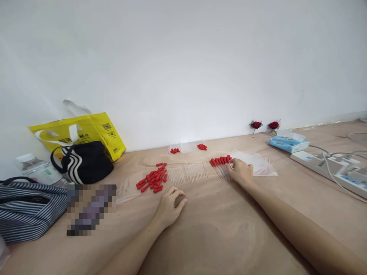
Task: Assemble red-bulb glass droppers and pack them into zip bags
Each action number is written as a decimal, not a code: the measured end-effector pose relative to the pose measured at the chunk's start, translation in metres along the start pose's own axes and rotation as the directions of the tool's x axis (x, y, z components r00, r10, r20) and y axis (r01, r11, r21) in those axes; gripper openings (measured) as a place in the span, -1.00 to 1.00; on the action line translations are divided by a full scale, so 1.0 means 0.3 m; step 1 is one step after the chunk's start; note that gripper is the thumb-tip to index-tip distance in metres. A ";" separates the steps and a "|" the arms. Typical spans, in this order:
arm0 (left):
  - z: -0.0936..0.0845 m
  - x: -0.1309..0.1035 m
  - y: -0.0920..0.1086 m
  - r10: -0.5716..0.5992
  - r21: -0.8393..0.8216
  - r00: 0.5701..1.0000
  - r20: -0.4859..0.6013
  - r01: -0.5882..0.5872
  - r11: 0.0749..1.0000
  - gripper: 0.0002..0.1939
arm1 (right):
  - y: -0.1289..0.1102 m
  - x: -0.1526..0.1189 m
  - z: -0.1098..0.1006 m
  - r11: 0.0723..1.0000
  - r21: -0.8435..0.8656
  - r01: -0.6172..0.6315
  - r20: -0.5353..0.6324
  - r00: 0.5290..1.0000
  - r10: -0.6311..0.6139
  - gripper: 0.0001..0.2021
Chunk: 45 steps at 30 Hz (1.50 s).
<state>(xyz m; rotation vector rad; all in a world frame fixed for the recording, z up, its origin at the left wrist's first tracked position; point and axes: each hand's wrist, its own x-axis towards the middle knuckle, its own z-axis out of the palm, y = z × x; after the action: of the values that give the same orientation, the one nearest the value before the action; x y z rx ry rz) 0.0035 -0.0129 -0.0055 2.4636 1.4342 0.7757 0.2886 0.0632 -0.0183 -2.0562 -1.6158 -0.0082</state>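
Note:
My right hand (pixel 241 171) is at the right end of a row of glass droppers with red rubber bulbs (pixel 220 160). Its fingers are pinched at the last dropper, whose stem they partly hide. Empty-handed, my left hand (pixel 171 204) rests on the table with curved fingers and the thumb apart. Just beyond it lies a loose pile of red rubber bulbs (pixel 153 178). Between the pile and the finished droppers, clear glass tubes (pixel 187 172) lie side by side in two groups.
Small red bulbs lie on a clear bag (pixel 187 147) by the wall. Right of my right hand are plastic bags (pixel 259 163), a tissue pack (pixel 288 143) and a power strip (pixel 329 172). At left stand a yellow bag (pixel 113 133), black pouch (pixel 88 162), jar (pixel 34 168) and striped bag (pixel 31 214).

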 end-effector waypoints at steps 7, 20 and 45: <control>-0.031 0.013 -0.039 0.029 0.294 0.993 -0.118 0.007 0.956 -0.88 | -0.160 -0.040 0.009 0.981 -0.016 0.193 0.105 0.976 -0.190 -0.76; -0.146 0.006 -0.186 -0.211 0.470 0.976 -0.052 0.211 0.857 -0.97 | -0.289 0.029 0.078 0.989 -0.135 0.055 0.319 0.948 -0.009 -0.77; 0.055 0.026 0.036 0.012 -0.206 1.000 -0.016 -0.015 0.978 -0.82 | -0.113 -0.264 0.004 0.564 0.420 0.711 -0.096 0.653 -0.751 -0.77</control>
<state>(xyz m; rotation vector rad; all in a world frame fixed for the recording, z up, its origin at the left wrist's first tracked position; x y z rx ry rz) 0.0233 -0.0101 -0.0123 2.3180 1.2717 0.8986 0.2347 -0.0027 -0.0311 -0.9452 -2.1965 0.1381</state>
